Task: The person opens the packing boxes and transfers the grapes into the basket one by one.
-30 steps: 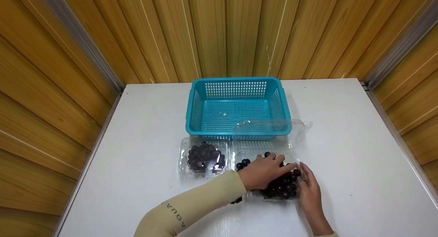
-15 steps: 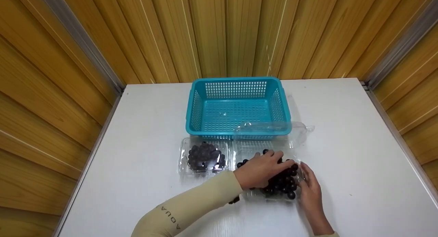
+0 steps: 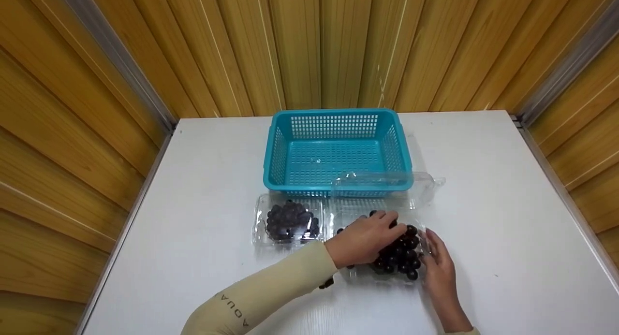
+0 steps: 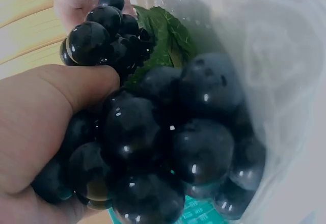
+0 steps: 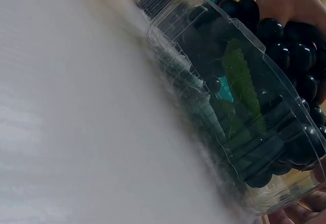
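Observation:
A bunch of dark grapes [image 3: 401, 257] lies in an open clear plastic clamshell box [image 3: 362, 277]. My left hand [image 3: 365, 238] reaches across from the left and grips the bunch from above; its thumb [image 4: 86, 84] presses on the grapes in the left wrist view. Grapes bulge over the box rim in the right wrist view. A green leaf [image 4: 165, 38] shows among them, and one leaf [image 5: 242, 81] is visible through the wall. At the box's right side, my right hand [image 3: 439, 272] holds the wall between thumb and fingers.
Behind the box stands a blue-green plastic basket [image 3: 338, 186], overlapped by the box's raised clear lid [image 3: 416, 182]. A closed clear box [image 3: 258, 228] of dark grapes sits on the left. The white table [image 3: 208, 195] meets wood-patterned walls [image 3: 338, 50].
My left hand has drawn slightly left and toward me, and the grapes under it have shifted, baring more of them on the right. The right hand stays at the box's side.

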`<move>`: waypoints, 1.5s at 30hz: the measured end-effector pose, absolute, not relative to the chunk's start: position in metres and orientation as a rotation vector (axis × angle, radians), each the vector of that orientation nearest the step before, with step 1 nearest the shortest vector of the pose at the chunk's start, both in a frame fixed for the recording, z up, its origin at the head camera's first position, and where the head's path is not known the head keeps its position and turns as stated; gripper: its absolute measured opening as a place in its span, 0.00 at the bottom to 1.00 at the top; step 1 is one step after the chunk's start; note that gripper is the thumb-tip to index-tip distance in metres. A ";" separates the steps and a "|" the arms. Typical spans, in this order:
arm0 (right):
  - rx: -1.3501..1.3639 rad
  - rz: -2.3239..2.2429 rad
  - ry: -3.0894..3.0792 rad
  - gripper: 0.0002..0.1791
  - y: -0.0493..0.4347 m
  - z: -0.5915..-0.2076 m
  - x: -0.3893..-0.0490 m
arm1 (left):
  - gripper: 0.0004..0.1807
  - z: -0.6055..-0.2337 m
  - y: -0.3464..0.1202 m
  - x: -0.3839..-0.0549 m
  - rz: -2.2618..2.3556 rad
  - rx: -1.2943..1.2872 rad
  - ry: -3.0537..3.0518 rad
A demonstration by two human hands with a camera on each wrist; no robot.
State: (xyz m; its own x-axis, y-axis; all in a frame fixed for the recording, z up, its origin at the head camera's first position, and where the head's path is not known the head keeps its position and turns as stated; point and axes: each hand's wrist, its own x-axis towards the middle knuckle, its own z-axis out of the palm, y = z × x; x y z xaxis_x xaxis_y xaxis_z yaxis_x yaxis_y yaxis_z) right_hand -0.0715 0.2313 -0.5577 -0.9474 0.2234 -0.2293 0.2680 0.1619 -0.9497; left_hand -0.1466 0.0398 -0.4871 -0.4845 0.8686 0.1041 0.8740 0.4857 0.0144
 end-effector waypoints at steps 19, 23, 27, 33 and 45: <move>0.476 -2.061 2.348 0.31 0.230 -0.550 -0.068 | 0.26 -0.474 0.027 -0.149 -0.241 -1.515 -2.594; 0.493 -2.039 2.382 0.31 0.231 -0.548 -0.068 | 0.25 -0.469 0.025 -0.150 -0.254 -1.506 -2.593; 0.504 -2.028 2.396 0.30 0.232 -0.547 -0.069 | 0.24 -0.463 0.024 -0.150 -0.279 -1.497 -2.574; 0.496 -1.994 2.432 0.31 0.232 -0.545 -0.071 | 0.26 -0.453 0.023 -0.151 -0.306 -1.488 -2.578; 0.378 -1.898 2.464 0.34 0.235 -0.543 -0.069 | 0.25 -0.440 0.019 -0.155 -0.393 -1.457 -2.503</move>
